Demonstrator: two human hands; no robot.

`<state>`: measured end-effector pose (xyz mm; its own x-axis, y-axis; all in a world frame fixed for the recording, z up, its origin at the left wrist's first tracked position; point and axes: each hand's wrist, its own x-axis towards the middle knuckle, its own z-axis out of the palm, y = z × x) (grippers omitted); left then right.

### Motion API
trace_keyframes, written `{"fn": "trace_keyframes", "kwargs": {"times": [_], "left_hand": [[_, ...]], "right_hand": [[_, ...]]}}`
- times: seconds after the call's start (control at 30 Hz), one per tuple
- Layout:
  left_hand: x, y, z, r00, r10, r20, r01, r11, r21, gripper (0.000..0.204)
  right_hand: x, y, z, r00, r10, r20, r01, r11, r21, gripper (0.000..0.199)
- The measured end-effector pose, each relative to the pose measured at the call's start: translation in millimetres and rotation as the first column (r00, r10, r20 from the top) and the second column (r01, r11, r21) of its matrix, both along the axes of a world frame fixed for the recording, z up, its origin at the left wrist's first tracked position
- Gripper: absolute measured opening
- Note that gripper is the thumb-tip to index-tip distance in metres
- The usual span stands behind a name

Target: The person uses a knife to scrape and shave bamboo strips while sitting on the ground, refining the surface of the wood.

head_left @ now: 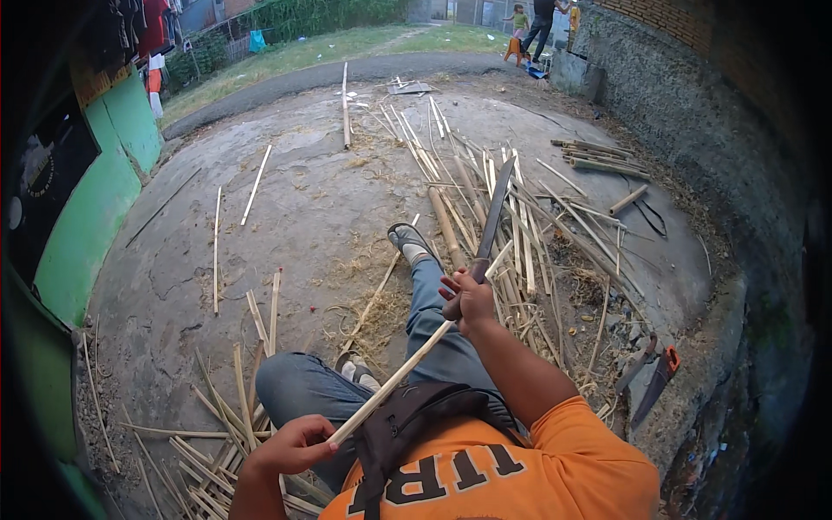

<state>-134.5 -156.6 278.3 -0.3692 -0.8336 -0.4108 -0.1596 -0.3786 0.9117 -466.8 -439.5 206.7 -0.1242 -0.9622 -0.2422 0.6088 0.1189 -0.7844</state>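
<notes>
**Bamboo strip held between two hands, long blade set against it**

While the person sits on the bare concrete ground point(286, 199) with legs stretched forward, the left hand point(295, 444) is closed around the near end of a long pale bamboo strip point(407, 366), its fingers point(314, 431) wrapped tight about it. From those fingers the strip runs up and away to the right, crossing over the lap and the blue trousers, and reaches the right hand point(468, 302). That hand is clenched on the handle of a long dark blade point(491, 218), which points away from the fingers toward the far ground; whether the right fingers also pinch the strip cannot be told, but the strip passes right at them and its far tip shows just beyond.

Ahead of the right fingers and off to their right lies a wide scatter of split bamboo sticks point(520, 217), some thick, some thin. Below and to the left of the left fingers more bamboo slivers point(217, 416) fan out over the ground. Well to the right of both hands, near the wall's foot, lies a saw with an orange handle point(656, 381). Between the hands and the body hangs a dark strap bag point(416, 416) over an orange shirt. Far beyond the blade's tip, other people stand at the edge of the grass.
</notes>
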Motion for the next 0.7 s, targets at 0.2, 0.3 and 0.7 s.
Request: {"fn": "trace_keyframes", "kwargs": {"times": [0.2, 0.3, 0.7], "left_hand": [[12, 3, 5, 0.995, 0.095, -0.007, -0.092, 0.985, 0.147, 0.013], [12, 0, -4, 0.993, 0.111, -0.048, -0.103, 0.985, 0.136, 0.014], [13, -15, -1, 0.986, 0.108, -0.123, -0.092, 0.988, 0.125, 0.013]], "right_hand": [[-12, 6, -12, 0.969, -0.012, -0.248, 0.014, 1.0, 0.005, 0.021], [-32, 18, -31, 0.939, -0.057, -0.338, 0.051, 0.998, -0.025, 0.018], [-71, 11, -121, 0.961, 0.145, -0.236, -0.066, 0.948, 0.312, 0.032]]}}
